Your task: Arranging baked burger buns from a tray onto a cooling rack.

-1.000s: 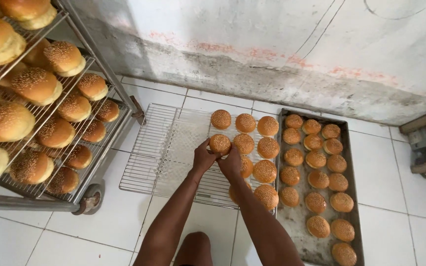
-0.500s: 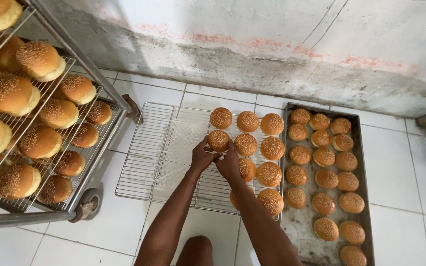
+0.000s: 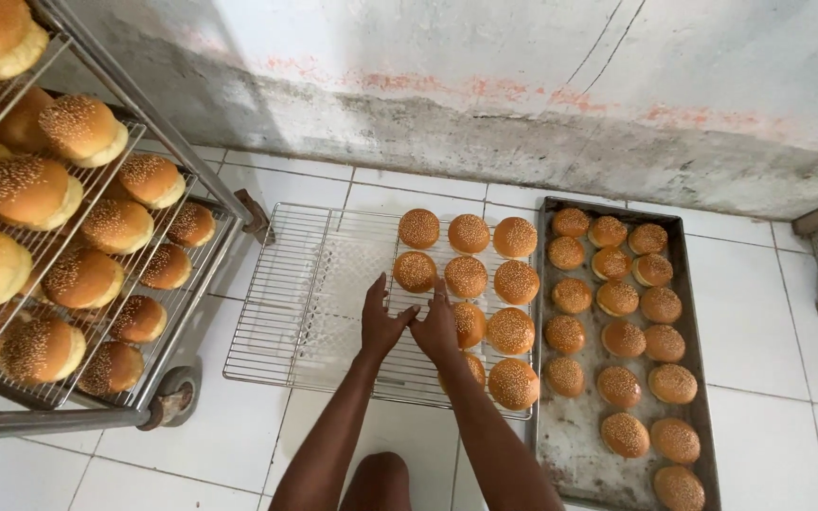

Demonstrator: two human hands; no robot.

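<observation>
Head view: a person crouches over a wire rack (image 3: 314,312) lying on the tiled floor (image 3: 788,378).
Left hand (image 3: 382,320): fingers spread and open, palm down on the rack's mesh just left of the buns; it grips nothing.
Right hand (image 3: 437,326): open, fingers together, touching the left hand; its fingertips lie against a bun (image 3: 467,323) in the third row. Whether it has any hold on that bun cannot be told.
Buns on rack (image 3: 467,276): sesame-topped, set in rows of three along the rack's right edge; its left half is bare mesh.
Step in hand, judged: seating buns in straight rows on the rack. Doing it well would call for light pressure at the sides, not on the crowns, for even gaps, and for each bun resting flat on the wires.
Tray (image 3: 608,473): a dark metal pan touching the rack's right edge, holding more buns in three columns; its near left corner is bare.
Trolley (image 3: 158,369): a wheeled frame at the rack's left, its shelves loaded with larger buns.
Obstacles: the trolley's corner and wheel stand near the rack's left edge; a wall (image 3: 523,142) closes the far side, just beyond rack and tray.
</observation>
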